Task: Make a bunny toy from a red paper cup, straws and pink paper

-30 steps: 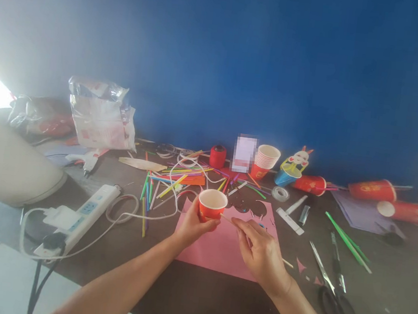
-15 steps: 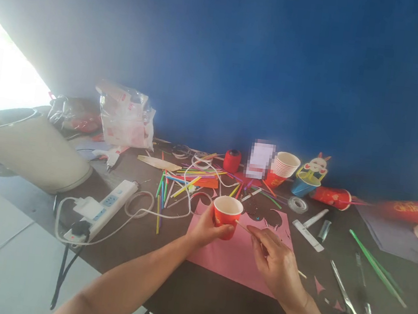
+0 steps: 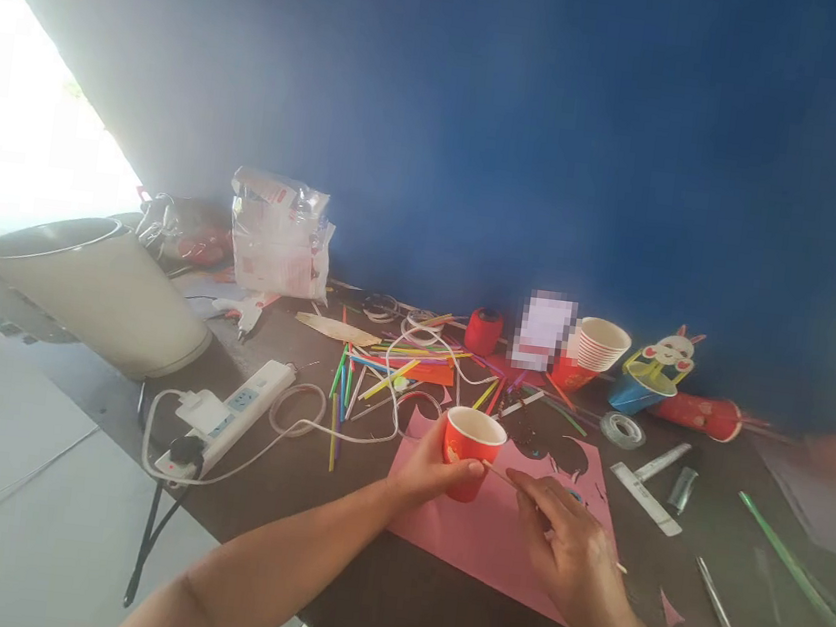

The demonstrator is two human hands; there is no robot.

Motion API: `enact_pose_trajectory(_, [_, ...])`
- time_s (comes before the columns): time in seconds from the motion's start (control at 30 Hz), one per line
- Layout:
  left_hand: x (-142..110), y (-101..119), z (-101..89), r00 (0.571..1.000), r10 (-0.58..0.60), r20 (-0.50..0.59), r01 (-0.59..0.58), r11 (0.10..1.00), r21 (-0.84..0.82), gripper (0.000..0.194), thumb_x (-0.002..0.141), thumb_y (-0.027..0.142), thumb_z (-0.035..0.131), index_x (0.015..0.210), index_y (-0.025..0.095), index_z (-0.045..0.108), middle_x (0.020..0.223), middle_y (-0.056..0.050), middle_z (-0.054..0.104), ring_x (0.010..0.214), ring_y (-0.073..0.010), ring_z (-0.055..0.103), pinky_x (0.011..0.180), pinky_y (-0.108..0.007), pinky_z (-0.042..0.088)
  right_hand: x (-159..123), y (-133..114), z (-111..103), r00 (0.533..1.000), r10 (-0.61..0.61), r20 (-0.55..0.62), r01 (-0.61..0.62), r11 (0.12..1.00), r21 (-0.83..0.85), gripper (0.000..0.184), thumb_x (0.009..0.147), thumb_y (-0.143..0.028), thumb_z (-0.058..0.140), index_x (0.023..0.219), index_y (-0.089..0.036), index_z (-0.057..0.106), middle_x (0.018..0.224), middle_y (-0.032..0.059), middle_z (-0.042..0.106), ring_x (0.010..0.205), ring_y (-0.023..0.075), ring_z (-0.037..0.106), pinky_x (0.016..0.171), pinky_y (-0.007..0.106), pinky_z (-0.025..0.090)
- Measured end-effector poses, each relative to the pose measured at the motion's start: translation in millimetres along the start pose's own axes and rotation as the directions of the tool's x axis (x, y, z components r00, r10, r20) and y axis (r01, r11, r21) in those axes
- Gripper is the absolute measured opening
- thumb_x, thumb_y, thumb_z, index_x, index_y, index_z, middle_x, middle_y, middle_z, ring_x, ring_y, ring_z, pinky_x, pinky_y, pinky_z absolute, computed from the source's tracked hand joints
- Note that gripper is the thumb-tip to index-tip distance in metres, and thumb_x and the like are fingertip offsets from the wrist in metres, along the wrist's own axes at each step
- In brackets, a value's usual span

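My left hand is wrapped round a red paper cup, its white inside facing up. The cup is held upright above a sheet of pink paper that has curved pieces cut from its far edge. Between the fingers of my right hand is a thin wooden stick. The stick's tip meets the right side of the cup, close to my left thumb; whether it goes through the wall I cannot tell.
Coloured straws and a white cable lie behind the cup. A power strip and a grey bin are left. Stacked paper cups, a blue cup, a tape roll and scissors are right.
The whole view has shifted, so things appear further right and a little lower. Both hands keep their hold on the cup and stick, with little visible change between them.
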State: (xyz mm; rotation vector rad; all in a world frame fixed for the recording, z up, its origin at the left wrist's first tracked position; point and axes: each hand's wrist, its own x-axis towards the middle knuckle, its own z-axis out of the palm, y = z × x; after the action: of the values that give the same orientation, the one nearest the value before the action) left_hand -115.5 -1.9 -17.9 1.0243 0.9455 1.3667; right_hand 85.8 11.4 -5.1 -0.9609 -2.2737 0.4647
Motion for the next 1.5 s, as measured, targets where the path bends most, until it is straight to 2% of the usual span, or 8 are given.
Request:
enact_pose_trajectory(0.2, [-1,-3,-2.6,0.996,-0.08,0.038,0.083,0.993,-0.088,0.052,0.069,0.037,0.07,0.115,0.021,0.053,0.105,-0.007,0.061,0.096,-0.0224,0.055,0.085,-0.034,0.041,-1,2,-1,1.0,0.001,-0.005,-0.001,1.0,0.003,0.027,0.091,-0.024,0.044,0.114,-0.024,0.057,0.085,0.0043,0.063,0.075,0.0176,0.061,0.067,0.03,0.048])
enact_pose_trajectory(0.43, [2,-5,-4.7,0.997,-0.076,0.03,0.08,0.983,-0.167,0.039,0.076,0.034,0.063,0.112,0.02,0.057,0.104,-0.006,0.063,0.097,-0.0214,0.055,0.088,-0.033,0.038,0,5,2,0.999,0.038,-0.003,-0.038,0.999,-0.011,0.026,0.091,-0.026,0.044,0.113,-0.025,0.058,0.09,0.0046,0.063,0.074,0.0166,0.061,0.063,0.027,0.049])
enact_pose_trajectory(0.87, [6,-3,-7.2,0.977,-0.197,0.077,0.211,0.921,-0.328,0.043,0.068,0.034,0.072,0.106,0.015,0.062,0.087,-0.007,0.065,0.073,-0.0133,0.058,0.066,-0.023,0.042,2,8,4,0.998,0.059,-0.011,-0.059,0.998,0.021,0.025,0.091,-0.023,0.046,0.113,-0.024,0.057,0.085,0.0039,0.062,0.072,0.016,0.06,0.059,0.026,0.048])
enact_pose_trajectory(1.2, [6,-5,-6.7,0.956,-0.27,0.115,0.293,0.902,-0.318,0.049,0.067,0.04,0.072,0.105,0.012,0.058,0.085,-0.011,0.067,0.076,-0.0224,0.065,0.067,-0.031,0.047,7,3,2,0.999,-0.018,-0.037,0.016,0.999,-0.052,0.025,0.09,-0.018,0.047,0.111,-0.021,0.058,0.082,0.0042,0.063,0.073,0.0169,0.06,0.068,0.03,0.047])
enact_pose_trajectory(1.3, [6,-3,-6.7,0.954,-0.29,0.081,0.301,0.906,-0.297,0.049,0.067,0.038,0.073,0.104,0.011,0.058,0.085,-0.011,0.068,0.075,-0.0216,0.065,0.067,-0.03,0.048,10,0,-17,0.996,-0.027,-0.089,0.017,0.994,-0.104,0.025,0.088,-0.017,0.048,0.109,-0.021,0.06,0.086,0.0049,0.066,0.078,0.0174,0.062,0.073,0.031,0.048])
enact_pose_trajectory(1.4, [7,-2,-7.0,0.943,-0.325,0.068,0.329,0.889,-0.318,0.048,0.064,0.037,0.075,0.103,0.013,0.058,0.083,-0.009,0.068,0.072,-0.0201,0.065,0.063,-0.028,0.048,9,5,-67,0.972,0.07,-0.224,-0.108,0.981,-0.16,0.024,0.087,-0.021,0.048,0.107,-0.022,0.062,0.097,0.0057,0.068,0.085,0.0182,0.064,0.078,0.03,0.048])
enact_pose_trajectory(1.43, [8,-2,-7.1,0.946,-0.319,0.064,0.322,0.891,-0.321,0.048,0.064,0.037,0.075,0.101,0.013,0.058,0.082,-0.009,0.068,0.071,-0.0202,0.065,0.063,-0.028,0.048,6,10,-88,0.936,0.143,-0.323,-0.213,0.957,-0.195,0.023,0.087,-0.024,0.049,0.106,-0.022,0.062,0.095,0.0058,0.068,0.08,0.0179,0.065,0.075,0.03,0.049])
enact_pose_trajectory(1.5, [10,-1,-7.2,0.947,-0.316,0.059,0.318,0.898,-0.302,0.048,0.064,0.038,0.075,0.101,0.013,0.058,0.081,-0.009,0.068,0.071,-0.0208,0.065,0.063,-0.029,0.05,-4,27,-127,0.813,0.308,-0.494,-0.468,0.851,-0.239,0.029,0.086,-0.031,0.05,0.112,-0.023,0.06,0.084,0.0042,0.07,0.073,0.0182,0.065,0.069,0.029,0.049])
